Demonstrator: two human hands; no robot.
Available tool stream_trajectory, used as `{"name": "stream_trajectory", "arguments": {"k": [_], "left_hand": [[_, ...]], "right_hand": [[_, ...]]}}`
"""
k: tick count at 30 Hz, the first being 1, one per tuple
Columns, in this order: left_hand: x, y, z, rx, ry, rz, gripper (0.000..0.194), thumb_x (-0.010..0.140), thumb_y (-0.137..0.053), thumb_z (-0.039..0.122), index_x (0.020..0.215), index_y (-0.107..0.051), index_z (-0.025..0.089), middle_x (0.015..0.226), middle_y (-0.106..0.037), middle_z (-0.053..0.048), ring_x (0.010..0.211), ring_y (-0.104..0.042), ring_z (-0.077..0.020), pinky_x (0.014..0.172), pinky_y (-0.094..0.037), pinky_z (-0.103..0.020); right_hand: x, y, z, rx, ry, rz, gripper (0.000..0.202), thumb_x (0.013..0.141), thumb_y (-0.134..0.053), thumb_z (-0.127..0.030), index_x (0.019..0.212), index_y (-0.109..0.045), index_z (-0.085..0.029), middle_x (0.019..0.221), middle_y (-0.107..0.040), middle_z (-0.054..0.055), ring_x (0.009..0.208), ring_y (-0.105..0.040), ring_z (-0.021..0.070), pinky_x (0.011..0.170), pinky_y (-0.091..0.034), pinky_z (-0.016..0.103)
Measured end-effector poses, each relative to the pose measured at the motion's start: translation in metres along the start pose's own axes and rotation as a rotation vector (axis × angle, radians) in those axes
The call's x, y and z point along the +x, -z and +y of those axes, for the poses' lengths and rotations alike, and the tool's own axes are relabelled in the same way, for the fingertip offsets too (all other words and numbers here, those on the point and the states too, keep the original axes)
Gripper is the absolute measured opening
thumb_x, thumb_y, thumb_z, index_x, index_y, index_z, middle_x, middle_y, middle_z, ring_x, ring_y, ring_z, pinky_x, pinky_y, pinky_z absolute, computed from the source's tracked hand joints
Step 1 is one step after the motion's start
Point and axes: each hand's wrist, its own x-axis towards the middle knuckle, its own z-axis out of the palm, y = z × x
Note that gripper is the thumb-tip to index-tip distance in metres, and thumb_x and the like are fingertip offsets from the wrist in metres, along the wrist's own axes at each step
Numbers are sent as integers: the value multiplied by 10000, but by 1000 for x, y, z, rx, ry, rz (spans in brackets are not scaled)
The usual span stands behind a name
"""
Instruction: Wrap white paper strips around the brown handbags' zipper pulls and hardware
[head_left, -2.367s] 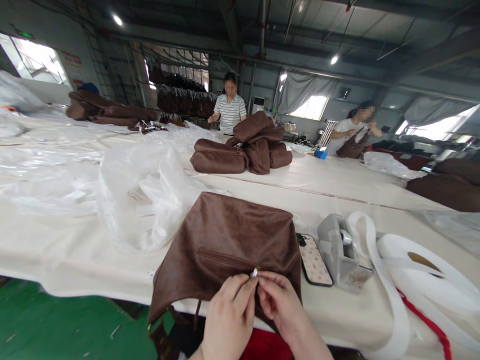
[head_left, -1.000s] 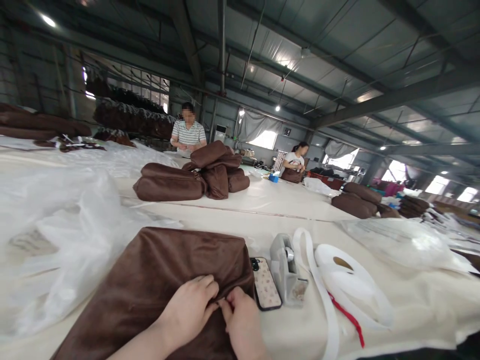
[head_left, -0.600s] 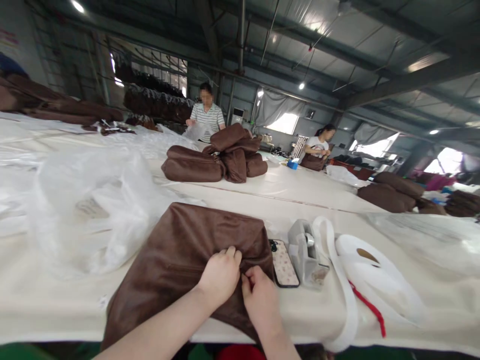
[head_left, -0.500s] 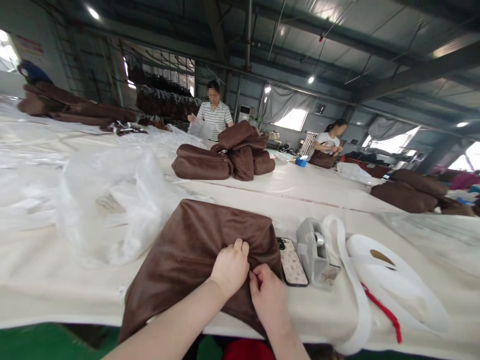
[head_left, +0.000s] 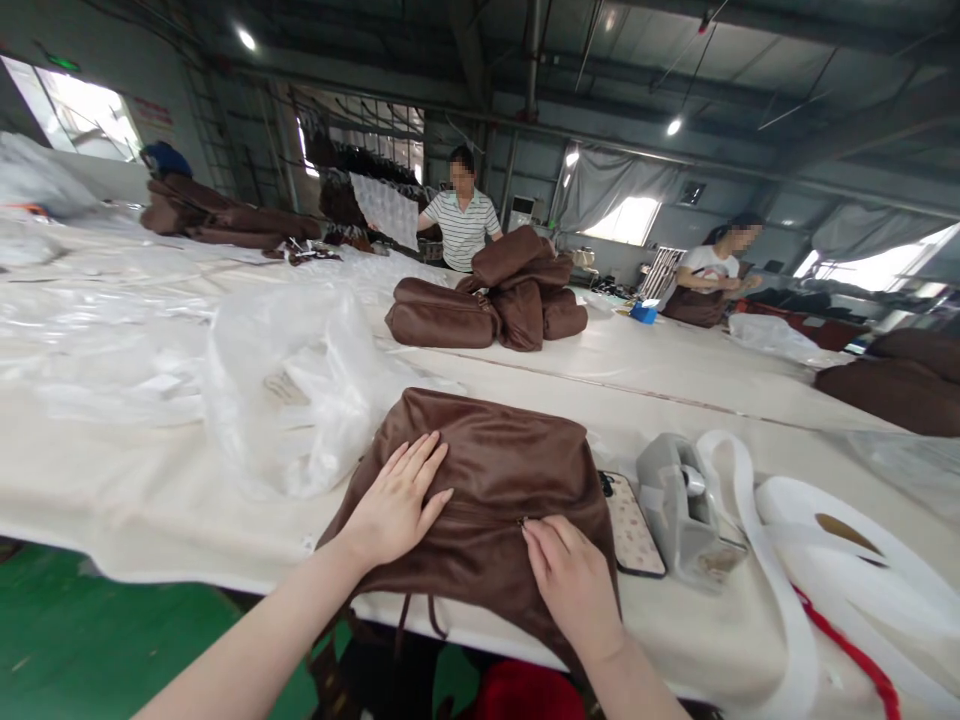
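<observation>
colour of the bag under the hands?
Dark brown bag, best seen in the head view.

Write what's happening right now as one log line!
left hand: spread on brown bag | right hand: at zipper pull | phone: beside bag

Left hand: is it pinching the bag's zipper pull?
No, the left hand lies palm down, fingers extended, on the brown bag, apart from the zipper pull.

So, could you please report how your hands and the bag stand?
Left hand palm-down on brown bag; right hand at its zipper pull; phone beside bag.
</observation>
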Motion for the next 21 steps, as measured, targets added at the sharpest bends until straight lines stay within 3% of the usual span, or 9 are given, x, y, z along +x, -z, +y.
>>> {"name": "stream_trajectory", "arguments": {"k": [3,9,13,17,19,21], "left_hand": [[-1,-12,2,-12,18,5,569,950,-383,431,1436,-354,138,1539,-294,-137,1422,-269,-249,1166,-241,-464],[1,-6,5,-87,49,1,572,948,-394,428,1431,-363,123,1537,-297,-141,1429,-251,-256,1175,-224,-466],[-1,-6,6,-136,59,3,573,947,-404,426,1433,-358,128,1533,-306,-142,1430,-247,-255,1178,-218,-475],[0,-3,6,-219,81,0,578,927,-460,411,1424,-376,129,1530,-308,-150,1429,-248,-260,1177,-216,-489],[0,6,1,-319,75,-27,576,891,-530,407,1397,-424,153,1510,-354,-140,1407,-305,-257,1164,-260,-480],[-6,21,-10,-459,76,-61,468,866,-573,378,1292,-549,184,1423,-489,-116,1321,-447,-236,1119,-359,-424]], "right_hand": [[8,2,8,-194,147,-94,166,931,-490,-127,1024,-619,-174,849,-625,47,778,-609,167,734,-484,290],[26,19,11,-350,403,-245,218,863,-521,-46,1041,-608,-138,846,-617,64,745,-580,178,650,-459,289],[38,24,7,-403,448,-361,184,819,-538,-21,911,-598,-169,797,-579,41,683,-572,180,578,-434,297],[36,27,14,-418,521,-390,234,809,-495,1,925,-586,-181,803,-570,33,679,-580,189,568,-436,306],[32,30,22,-411,540,-378,304,786,-457,43,945,-589,-181,821,-585,35,683,-589,182,578,-440,299],[26,33,32,-396,520,-356,323,792,-434,49,940,-596,-188,823,-599,31,668,-595,171,578,-440,292]]}}
